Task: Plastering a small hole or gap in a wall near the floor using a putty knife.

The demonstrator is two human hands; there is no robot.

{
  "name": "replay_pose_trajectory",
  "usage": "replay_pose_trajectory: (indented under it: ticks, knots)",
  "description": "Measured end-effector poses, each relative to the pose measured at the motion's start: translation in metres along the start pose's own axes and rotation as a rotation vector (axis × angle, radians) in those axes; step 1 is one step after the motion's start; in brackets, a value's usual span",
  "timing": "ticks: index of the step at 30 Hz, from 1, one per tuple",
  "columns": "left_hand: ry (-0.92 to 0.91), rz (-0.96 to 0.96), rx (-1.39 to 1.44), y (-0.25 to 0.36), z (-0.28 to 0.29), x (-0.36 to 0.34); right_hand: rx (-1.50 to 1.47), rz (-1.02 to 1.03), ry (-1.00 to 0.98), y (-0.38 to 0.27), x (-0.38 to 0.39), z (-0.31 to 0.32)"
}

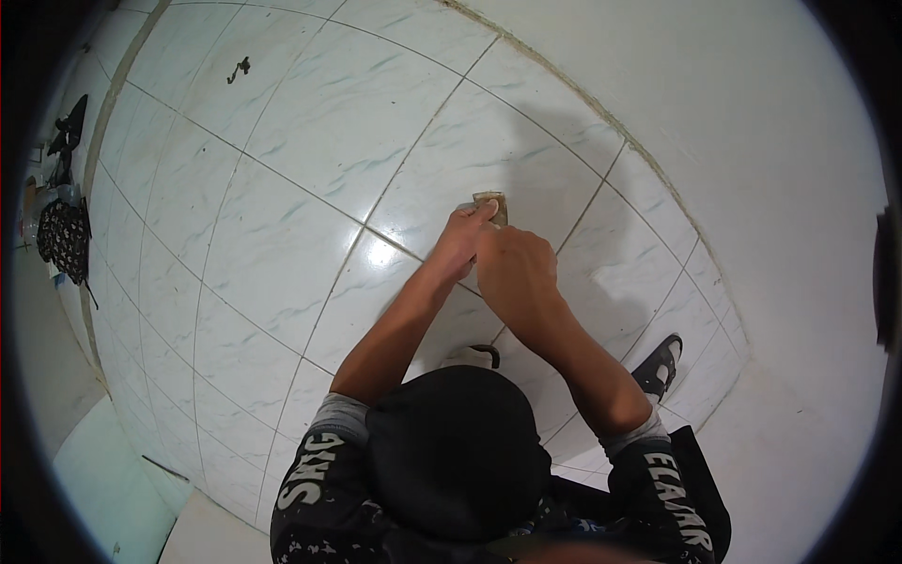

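In front of me, above the tiled floor, my left hand (pixel 461 237) is closed on a small brownish piece with a pale, flat far edge (pixel 502 211). Its thumb presses on the top of the piece. I cannot make out what kind of thing it is. Directly beside it, my right hand (pixel 519 256) is curled into a fist at the near end of the same piece. The back of that hand hides its fingers and whatever they grip. The two hands touch or nearly touch.
White marbled tiles (pixel 310 197) cover the floor, with a pale wall (pixel 752 141) along the right. A small dark twisted thing (pixel 239 70) lies far left. A black patterned bag (pixel 64 240) stands at the left edge. My sandalled foot (pixel 661 365) is at lower right.
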State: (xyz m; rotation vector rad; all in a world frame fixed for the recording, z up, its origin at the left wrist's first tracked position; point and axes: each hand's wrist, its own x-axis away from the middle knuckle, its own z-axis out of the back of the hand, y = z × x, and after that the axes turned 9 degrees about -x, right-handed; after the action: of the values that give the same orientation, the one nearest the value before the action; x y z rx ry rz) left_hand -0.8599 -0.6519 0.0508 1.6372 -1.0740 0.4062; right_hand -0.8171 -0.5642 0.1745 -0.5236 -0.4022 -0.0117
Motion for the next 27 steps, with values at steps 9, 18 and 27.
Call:
replay_pose_trajectory:
  ticks: [9,18,27]
  knots:
    - [0.067,0.146,-0.121,-0.059,0.011,0.054,0.055,-0.236,-0.162,-0.033,0.067,-0.043]
    - [0.162,-0.152,-0.353,-0.05,0.011,0.031,0.142,-0.213,-0.19,-0.018,0.057,-0.05]
    - [0.068,-0.038,-0.118,-0.028,0.029,0.023,0.233,-0.109,-0.097,-0.029,0.024,-0.038]
